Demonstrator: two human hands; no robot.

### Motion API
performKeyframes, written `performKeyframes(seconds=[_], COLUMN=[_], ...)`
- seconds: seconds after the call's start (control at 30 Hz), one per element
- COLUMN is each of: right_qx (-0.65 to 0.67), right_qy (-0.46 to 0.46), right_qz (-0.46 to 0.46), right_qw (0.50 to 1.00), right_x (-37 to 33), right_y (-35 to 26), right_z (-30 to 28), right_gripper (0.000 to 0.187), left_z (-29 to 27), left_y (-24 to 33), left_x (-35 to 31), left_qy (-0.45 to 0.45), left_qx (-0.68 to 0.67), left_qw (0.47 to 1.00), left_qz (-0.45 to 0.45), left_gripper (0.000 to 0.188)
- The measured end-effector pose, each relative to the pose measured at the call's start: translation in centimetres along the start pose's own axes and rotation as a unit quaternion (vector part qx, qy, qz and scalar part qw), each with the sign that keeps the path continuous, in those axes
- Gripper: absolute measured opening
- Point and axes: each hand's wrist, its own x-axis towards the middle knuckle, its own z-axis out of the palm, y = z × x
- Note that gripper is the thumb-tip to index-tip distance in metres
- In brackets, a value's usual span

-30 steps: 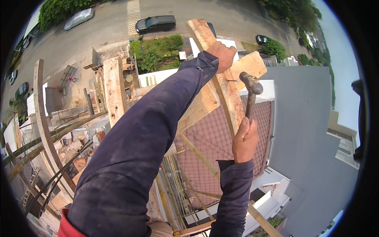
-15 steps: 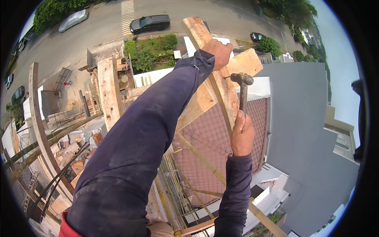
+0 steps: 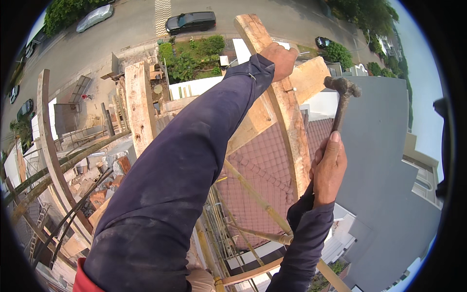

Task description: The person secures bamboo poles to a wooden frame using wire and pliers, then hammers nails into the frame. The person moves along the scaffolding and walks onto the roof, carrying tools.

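Note:
My left hand (image 3: 279, 61) is closed around a long, rough wooden beam (image 3: 293, 127) near its upper part. A nail (image 3: 291, 90) sticks out of the beam just below that hand. Behind the beam a wide pale board (image 3: 311, 78) crosses at a slant. My right hand (image 3: 331, 168) grips the handle of a hammer (image 3: 342, 92), whose rusty head is up to the right of the nail, apart from it and from the wood. Dark sleeves cover both my forearms.
Far below are a street with a dark car (image 3: 190, 22), a garden and a red tiled roof (image 3: 258, 163). A thick upright timber (image 3: 139, 109) and bamboo poles (image 3: 258, 192) stand close by. Broken bricks (image 3: 97, 194) lie on the left. A grey wall (image 3: 374, 155) rises on the right.
The hammer has swung away from the nail to the right, and its handle now leans. My left hand keeps its hold on the beam. The whole view has shifted slightly.

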Motion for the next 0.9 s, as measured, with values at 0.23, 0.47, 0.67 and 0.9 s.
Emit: performKeyframes(seconds=[0.23, 0.47, 0.67, 0.9], right_qx=[0.181, 0.139, 0.192, 0.074], right_qy=[0.078, 0.018, 0.147, -0.077], right_qz=[-0.364, -0.04, -0.382, -0.063], right_qw=[0.911, 0.989, 0.892, 0.992], right_x=[-1.8, -2.5, -0.7, -2.5], right_y=[-3.6, -2.6, -1.5, -3.4], right_z=[-1.8, -2.5, -1.8, -2.4], right_gripper=[0.047, 0.047, 0.042, 0.047], left_z=[0.5, 1.0, 0.7, 0.8], left_y=[-0.7, -0.8, -0.4, -0.6], left_x=[-0.1, 0.0, -0.7, 0.1], left_qy=[0.073, 0.083, 0.056, 0.062], left_qx=[-0.007, -0.015, -0.004, -0.003], left_qw=[0.996, 0.995, 0.998, 0.997], left_qz=[0.056, 0.049, 0.038, 0.036], left_gripper=[0.014, 0.015, 0.015, 0.017])
